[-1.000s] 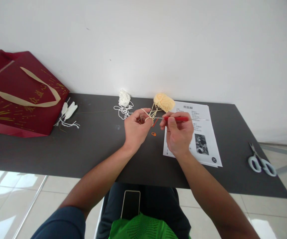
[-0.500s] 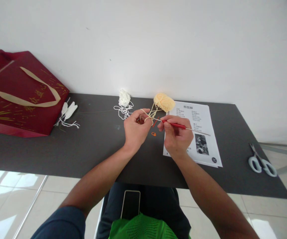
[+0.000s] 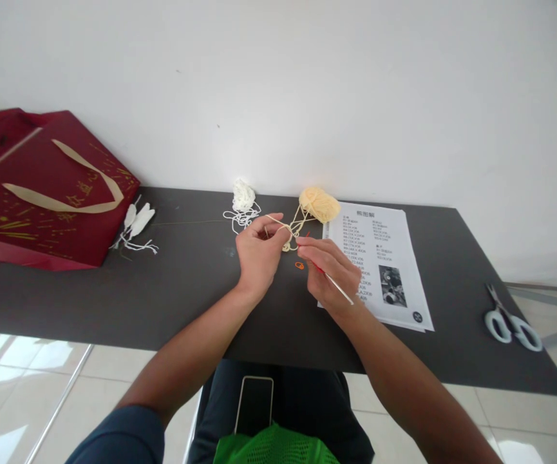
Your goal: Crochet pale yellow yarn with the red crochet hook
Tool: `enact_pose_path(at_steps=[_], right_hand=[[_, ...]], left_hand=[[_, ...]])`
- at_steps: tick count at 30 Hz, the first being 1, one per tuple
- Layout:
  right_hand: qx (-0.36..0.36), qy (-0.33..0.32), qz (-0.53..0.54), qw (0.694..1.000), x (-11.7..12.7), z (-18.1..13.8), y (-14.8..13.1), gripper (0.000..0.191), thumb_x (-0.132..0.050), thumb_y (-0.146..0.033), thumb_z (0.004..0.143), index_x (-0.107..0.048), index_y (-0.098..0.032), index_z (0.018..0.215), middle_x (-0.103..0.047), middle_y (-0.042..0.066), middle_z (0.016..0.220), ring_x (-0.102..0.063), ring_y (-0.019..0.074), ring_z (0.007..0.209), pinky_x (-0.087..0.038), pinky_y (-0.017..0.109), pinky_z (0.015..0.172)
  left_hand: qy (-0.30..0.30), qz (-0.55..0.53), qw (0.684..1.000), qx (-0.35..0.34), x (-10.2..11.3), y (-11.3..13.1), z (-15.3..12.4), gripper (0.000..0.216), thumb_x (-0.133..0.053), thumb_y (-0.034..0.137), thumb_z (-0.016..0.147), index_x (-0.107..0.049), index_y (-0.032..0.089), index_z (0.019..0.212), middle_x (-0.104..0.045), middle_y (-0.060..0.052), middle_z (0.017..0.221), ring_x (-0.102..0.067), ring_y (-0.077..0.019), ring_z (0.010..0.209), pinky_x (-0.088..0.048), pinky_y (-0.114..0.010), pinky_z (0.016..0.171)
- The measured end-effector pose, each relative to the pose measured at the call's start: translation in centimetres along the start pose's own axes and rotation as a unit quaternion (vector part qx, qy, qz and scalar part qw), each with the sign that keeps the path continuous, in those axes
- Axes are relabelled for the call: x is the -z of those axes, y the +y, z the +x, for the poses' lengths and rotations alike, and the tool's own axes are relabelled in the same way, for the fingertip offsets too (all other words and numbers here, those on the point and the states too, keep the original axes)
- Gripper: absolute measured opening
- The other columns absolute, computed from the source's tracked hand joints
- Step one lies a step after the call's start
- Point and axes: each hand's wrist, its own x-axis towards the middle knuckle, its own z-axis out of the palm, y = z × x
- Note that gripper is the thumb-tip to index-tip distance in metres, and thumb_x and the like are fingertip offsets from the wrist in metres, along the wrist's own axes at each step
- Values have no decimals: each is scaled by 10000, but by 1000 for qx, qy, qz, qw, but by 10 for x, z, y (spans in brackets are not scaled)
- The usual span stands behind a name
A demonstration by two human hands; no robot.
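Curled right hand (image 3: pixel 333 269) brought nearer left hand (image 3: pixel 260 254)

A red hook (image 3: pixel 340 287) is gripped there, its rear swung toward the wrist since moments ago; yarn (image 3: pixel 286 247) is pinched in the other, the yellow ball (image 3: pixel 319 205) just behind.

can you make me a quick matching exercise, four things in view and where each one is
1. scissors
2. phone
3. red-handled tool
4. yellow yarn ball

A. near the wall
B. in the right hand
C. near the right end of the table
D. on the lap

Pairs: 1-C, 2-D, 3-B, 4-A
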Motion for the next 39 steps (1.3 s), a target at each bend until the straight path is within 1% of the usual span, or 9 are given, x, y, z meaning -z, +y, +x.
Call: enact_pose_path(at_steps=[5,11,15,19,22,25,33,36,39], right_hand=[[3,-25,-6,1000,1,0,7,497,-620,-32,893,-698,-336,1277,-782,68,1222,-757,232,1062,-647,443,838],[-54,6,28,998,-2,-2,12,400,-668,-81,893,-761,-346,1178,-800,44,1175,-765,224,987,-649,434,808],[-151,30,103,983,-5,0,8,263,-703,-142,898,-802,-336,1045,-805,22,1146,-760,187,855,-650,380,732],[-260,95,212,937,-9,6,5,163,-717,-181,899,-780,-298,993,-807,14,1078,-721,138,693,-630,335,661],[-292,132,269,908,-9,11,8,100,-728,-220,895,-713,-268,982,-795,8,993,-708,131,674,-602,298,601],[-294,132,285,903,-5,16,10,104,-726,-237,898,-638,-257,951,-777,-2,972,-689,117,661,-577,270,576],[-212,86,150,962,4,15,4,86,-654,-200,949,-603,-259,988,-753,2,1012,-655,97,662,-532,269,608],[-189,73,83,976,5,11,1,84,-648,-200,951,-613,-258,1000,-747,10,1016,-664,107,691,-544,286,644],[-202,79,55,975,5,11,-2,82,-657,-208,947,-612,-255,996,-748,12,1003,-676,116,714,-550,296,670]], left_hand=[[-20,-96,992,82,1,1,5,370,-808,181,644,-755,148,1009,-665,33,695,-511,-55,554,-388,-209,538],[-102,-207,955,184,6,6,12,414,-826,168,648,-750,146,1054,-656,24,738,-524,-47,596,-382,-199,562],[-136,-249,938,201,8,9,14,411,-822,143,653,-747,130,1057,-634,34,705,-509,-43,584,-409,-196,586],[-164,-252,932,203,8,8,14,423,-829,144,669,-752,125,1084,-612,39,667,-491,-45,568,-415,-204,600],[-175,-207,945,184,8,6,13,419,-843,171,677,-769,140,1088,-612,36,672,-485,-45,569,-409,-208,599],[-174,-144,963,146,8,4,13,400,-848,183,675,-789,163,1070,-590,48,653,-473,-42,566,-395,-208,592],[-110,-28,991,78,7,-1,11,361,-823,217,664,-802,161,1021,-682,13,717,-558,-83,621,-432,-229,598],[-91,29,995,10,7,-2,9,305,-761,190,697,-808,159,997,-666,18,687,-549,-92,620,-452,-241,618],[-85,89,991,-52,7,-3,8,274,-703,160,714,-819,171,962,-665,13,700,-524,-92,611,-439,-242,601]])
